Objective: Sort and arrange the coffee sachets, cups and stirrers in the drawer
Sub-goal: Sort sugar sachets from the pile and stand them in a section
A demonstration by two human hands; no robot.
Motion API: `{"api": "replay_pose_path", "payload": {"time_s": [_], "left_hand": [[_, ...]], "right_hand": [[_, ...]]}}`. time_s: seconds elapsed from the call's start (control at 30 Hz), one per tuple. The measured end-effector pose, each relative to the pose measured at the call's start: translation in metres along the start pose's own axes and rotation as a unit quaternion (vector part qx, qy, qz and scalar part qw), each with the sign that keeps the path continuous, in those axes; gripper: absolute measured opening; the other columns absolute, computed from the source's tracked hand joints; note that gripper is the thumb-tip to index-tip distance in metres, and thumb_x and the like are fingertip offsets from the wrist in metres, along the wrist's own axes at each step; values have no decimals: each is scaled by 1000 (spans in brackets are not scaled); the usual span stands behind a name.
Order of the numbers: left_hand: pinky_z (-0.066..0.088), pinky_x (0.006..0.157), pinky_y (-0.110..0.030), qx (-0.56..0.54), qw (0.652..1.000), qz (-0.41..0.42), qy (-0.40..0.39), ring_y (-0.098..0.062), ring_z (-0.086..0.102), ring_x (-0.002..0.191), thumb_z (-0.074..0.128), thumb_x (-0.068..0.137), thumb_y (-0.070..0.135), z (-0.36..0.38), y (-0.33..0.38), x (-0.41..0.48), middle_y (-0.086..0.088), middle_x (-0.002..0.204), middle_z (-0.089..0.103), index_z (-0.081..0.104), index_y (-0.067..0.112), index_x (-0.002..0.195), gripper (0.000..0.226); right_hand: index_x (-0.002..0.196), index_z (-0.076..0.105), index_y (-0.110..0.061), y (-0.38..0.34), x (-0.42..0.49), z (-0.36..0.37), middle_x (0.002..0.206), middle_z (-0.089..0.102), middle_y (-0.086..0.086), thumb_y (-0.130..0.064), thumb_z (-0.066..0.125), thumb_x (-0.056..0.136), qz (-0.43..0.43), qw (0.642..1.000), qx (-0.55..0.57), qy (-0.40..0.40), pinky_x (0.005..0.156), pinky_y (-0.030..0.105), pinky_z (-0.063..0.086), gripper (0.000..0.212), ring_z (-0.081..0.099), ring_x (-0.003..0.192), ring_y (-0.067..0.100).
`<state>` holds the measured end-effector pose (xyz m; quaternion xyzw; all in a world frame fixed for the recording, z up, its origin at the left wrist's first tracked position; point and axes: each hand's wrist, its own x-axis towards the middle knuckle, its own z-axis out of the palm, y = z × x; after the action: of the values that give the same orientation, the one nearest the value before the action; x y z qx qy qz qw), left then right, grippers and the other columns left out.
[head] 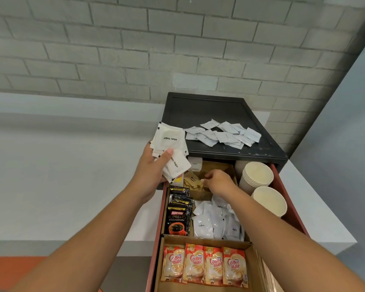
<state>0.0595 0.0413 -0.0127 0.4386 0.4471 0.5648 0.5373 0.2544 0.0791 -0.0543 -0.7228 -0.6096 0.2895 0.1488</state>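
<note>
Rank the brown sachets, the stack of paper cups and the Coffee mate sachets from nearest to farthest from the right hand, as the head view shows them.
1. Brown sachets: directly left of the right hand, in the back of the drawer.
2. Stack of paper cups: to the hand's right, in the back right corner.
3. Coffee mate sachets: in the front compartment, closest to the person.

Red drawer (pixel 291 199) open: Kopiko sachets (pixel 178 216) upright in left compartment, white coffee sachets (pixel 217 220) heaped beside, four Coffee mate sachets (pixel 204 264) in row in front tray, paper cups (pixel 257 175) tilted at right; white sugar sachets (pixel 171 150) bunched in left hand (pixel 150 169)
</note>
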Motion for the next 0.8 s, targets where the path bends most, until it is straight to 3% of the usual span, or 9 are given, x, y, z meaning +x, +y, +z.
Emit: {"api": "replay_pose_path", "payload": {"time_s": [0.13, 0.23, 0.33, 0.43, 0.57, 0.7, 0.8], "left_hand": [[61, 69, -39, -29, 999, -15, 5, -6, 72, 93, 58, 98, 21, 1, -6, 5, 17, 105, 71, 48, 41, 123, 33], [59, 63, -32, -11, 1000, -17, 2, -3, 71, 90, 58, 98, 24, 1, -7, 7, 20, 100, 72, 48, 44, 119, 30], [58, 61, -30, 2, 1000, -16, 0, -3, 71, 89, 57, 99, 25, 0, -9, 8, 22, 96, 72, 48, 46, 115, 28], [57, 59, -26, 15, 1000, -12, 0, 0, 71, 87, 57, 99, 25, 0, -9, 9, 26, 92, 71, 48, 47, 113, 27], [57, 58, -26, 17, 1000, -9, 4, 0, 71, 86, 57, 99, 26, -1, -10, 10, 23, 94, 71, 48, 48, 112, 28], [57, 58, -25, 23, 1000, -7, 9, 1, 70, 87, 57, 99, 26, 0, -10, 9, 16, 107, 67, 45, 42, 123, 32], [57, 59, -25, 23, 1000, -4, 5, 2, 70, 88, 57, 99, 26, 0, -10, 10, 14, 111, 66, 44, 40, 126, 33]], "right_hand": [[100, 70, -13, -8, 18, 3, 98, 69, 8, -49, 67, 85, 15, 998, -29, -46, 85, 35, 50, 40, 63, 98, 25], [116, 67, -17, -15, 26, 5, 116, 64, 6, -56, 70, 79, 19, 992, -95, -81, 98, 39, 46, 53, 56, 112, 25], [128, 58, -12, -18, 35, 7, 123, 60, 9, -46, 72, 82, 47, 990, -95, -90, 98, 37, 47, 58, 55, 116, 27], [127, 57, -7, -14, 39, 5, 111, 61, 11, -35, 65, 91, 67, 993, -54, -75, 85, 33, 48, 46, 59, 105, 26], [119, 60, -13, -5, 44, 1, 107, 61, 11, -20, 64, 92, 56, 996, 74, -8, 83, 34, 50, 28, 58, 94, 24], [113, 65, -13, 1, 43, -1, 100, 61, 9, -12, 62, 93, 58, 984, 164, 36, 63, 26, 46, 20, 55, 81, 19], [94, 66, -16, 7, 41, -2, 108, 65, 12, -4, 58, 91, 27, 982, 176, 66, 74, 31, 52, 15, 59, 90, 23]]}}
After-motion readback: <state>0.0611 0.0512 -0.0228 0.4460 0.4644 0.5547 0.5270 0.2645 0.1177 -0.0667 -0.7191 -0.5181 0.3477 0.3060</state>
